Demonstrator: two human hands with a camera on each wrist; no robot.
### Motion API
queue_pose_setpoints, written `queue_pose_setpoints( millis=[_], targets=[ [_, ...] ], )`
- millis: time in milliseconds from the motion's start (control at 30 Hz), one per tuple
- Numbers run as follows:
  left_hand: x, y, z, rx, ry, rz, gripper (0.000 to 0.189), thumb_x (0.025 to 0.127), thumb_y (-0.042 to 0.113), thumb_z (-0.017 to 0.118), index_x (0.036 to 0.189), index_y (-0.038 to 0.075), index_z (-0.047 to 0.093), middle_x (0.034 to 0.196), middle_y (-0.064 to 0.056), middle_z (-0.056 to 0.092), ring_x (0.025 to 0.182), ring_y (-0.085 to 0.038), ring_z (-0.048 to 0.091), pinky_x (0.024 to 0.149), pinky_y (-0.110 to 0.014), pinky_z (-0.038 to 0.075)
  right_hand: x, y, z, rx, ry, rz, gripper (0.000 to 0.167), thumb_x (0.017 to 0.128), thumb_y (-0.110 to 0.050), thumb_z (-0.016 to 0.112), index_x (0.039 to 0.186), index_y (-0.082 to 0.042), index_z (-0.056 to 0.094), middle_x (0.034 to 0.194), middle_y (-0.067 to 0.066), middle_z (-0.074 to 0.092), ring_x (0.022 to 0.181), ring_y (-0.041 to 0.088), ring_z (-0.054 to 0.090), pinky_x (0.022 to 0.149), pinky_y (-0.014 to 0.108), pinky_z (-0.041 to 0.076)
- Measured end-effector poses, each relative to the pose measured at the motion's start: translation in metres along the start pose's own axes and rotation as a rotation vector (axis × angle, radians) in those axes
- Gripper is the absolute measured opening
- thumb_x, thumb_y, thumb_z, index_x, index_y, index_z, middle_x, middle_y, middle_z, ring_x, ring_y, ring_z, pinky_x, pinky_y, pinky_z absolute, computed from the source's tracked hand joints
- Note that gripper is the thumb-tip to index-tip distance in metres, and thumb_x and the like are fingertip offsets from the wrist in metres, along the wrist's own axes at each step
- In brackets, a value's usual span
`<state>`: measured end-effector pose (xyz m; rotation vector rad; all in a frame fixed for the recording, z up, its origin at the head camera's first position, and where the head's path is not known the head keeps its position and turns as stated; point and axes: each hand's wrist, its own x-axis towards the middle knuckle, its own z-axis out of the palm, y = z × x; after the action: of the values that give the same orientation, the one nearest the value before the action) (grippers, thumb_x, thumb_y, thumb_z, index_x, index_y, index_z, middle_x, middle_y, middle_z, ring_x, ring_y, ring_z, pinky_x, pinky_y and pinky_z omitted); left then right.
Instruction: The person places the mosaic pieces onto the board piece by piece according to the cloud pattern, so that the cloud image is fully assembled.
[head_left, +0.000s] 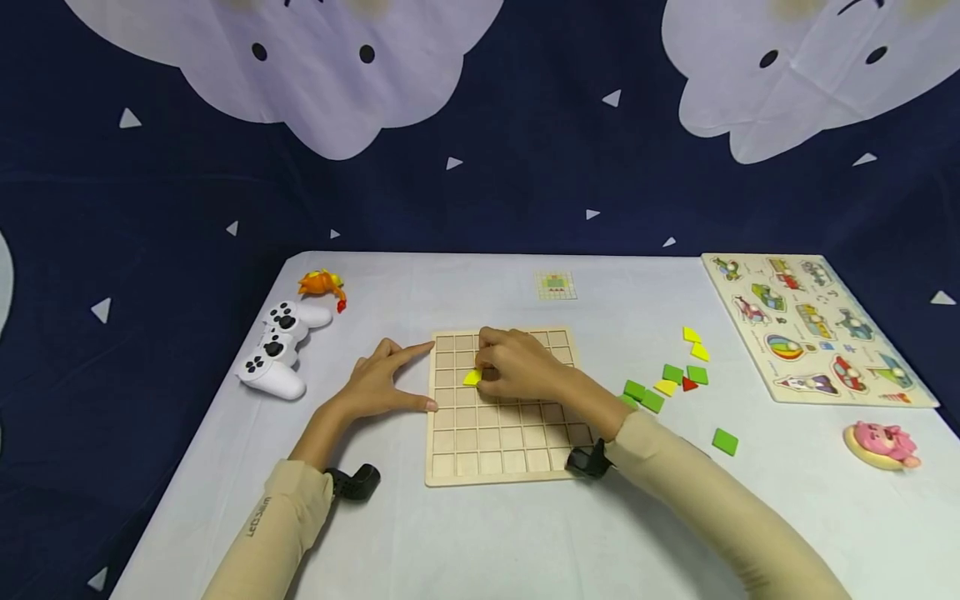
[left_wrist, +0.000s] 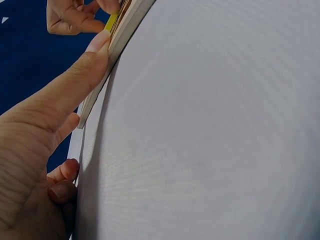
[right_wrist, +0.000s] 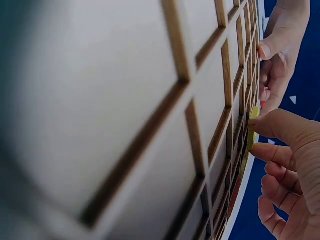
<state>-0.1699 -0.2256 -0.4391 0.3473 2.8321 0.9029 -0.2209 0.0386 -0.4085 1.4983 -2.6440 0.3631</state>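
A wooden grid board (head_left: pixel 480 462) with square compartments lies on the table. My left hand (head_left: pixel 382 383) spreads thumb and index finger along the board's left edge, both tips touching it. Over the board's upper left part, my right hand (head_left: pixel 517 364) pinches a yellow tile (right_wrist: pixel 251 137) between thumb and index finger, low against the grid. In the head view, yellow (head_left: pixel 472 377) shows just left of the right fingertips; whether this is one tile or two cannot be told. The right hand hides the compartments beneath it. Something reddish lies in the grid in the right wrist view.
Several green tiles (head_left: pixel 652 402), yellow tiles (head_left: pixel 692 334) and a red triangle (head_left: pixel 689 384) lie right of the board. A pattern card (head_left: pixel 556 286) lies behind it. Left are a white game controller (head_left: pixel 277 350) and orange toy (head_left: pixel 321 282); right, a picture puzzle (head_left: pixel 817 333) and pink figure (head_left: pixel 883 443).
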Motion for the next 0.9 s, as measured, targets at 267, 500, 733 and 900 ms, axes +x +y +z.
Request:
queue_pose_setpoints(
  millis=[267, 500, 733, 900],
  targets=[
    [0.001, 0.000, 0.001, 0.000, -0.001, 0.002, 0.096, 0.067, 0.056, 0.086, 0.150, 0.030, 0.045, 0.107, -0.005, 0.044, 0.095, -0.020, 0.042, 0.084, -0.041, 0.028, 0.005, -0.002, 0.003, 0.124, -0.018, 0.038, 0.016, 0.087, -0.024, 0.077, 0.095, -0.011, 0.077, 0.090, 0.001, 0.059, 0.071, 0.008, 0.050, 0.068, 0.026, 0.044],
    [0.001, 0.001, -0.001, 0.005, -0.001, -0.003, 0.096, 0.068, 0.055, 0.086, 0.150, 0.029, 0.045, 0.106, -0.006, 0.043, 0.093, -0.021, 0.041, 0.083, -0.040, 0.028, 0.009, -0.001, 0.005, 0.164, -0.072, 0.092, 0.013, 0.087, -0.025, 0.077, 0.094, -0.015, 0.073, 0.088, 0.001, 0.058, 0.071, 0.010, 0.049, 0.065, 0.024, 0.042],
    [0.001, 0.001, 0.000, 0.004, 0.001, -0.010, 0.096, 0.067, 0.056, 0.086, 0.150, 0.030, 0.045, 0.106, -0.006, 0.043, 0.093, -0.021, 0.042, 0.083, -0.040, 0.028, 0.012, -0.005, 0.001, 0.147, -0.143, 0.144, 0.011, 0.088, -0.023, 0.075, 0.095, -0.016, 0.071, 0.088, 0.002, 0.057, 0.075, 0.014, 0.050, 0.066, 0.028, 0.043],
    [0.002, -0.002, 0.001, 0.004, -0.009, -0.023, 0.097, 0.067, 0.058, 0.085, 0.150, 0.031, 0.044, 0.108, -0.006, 0.044, 0.093, -0.023, 0.043, 0.085, -0.041, 0.029, 0.012, -0.007, -0.001, 0.084, -0.160, 0.115, 0.010, 0.089, -0.023, 0.074, 0.095, -0.016, 0.069, 0.090, 0.002, 0.057, 0.077, 0.015, 0.051, 0.069, 0.031, 0.045]
  ],
)
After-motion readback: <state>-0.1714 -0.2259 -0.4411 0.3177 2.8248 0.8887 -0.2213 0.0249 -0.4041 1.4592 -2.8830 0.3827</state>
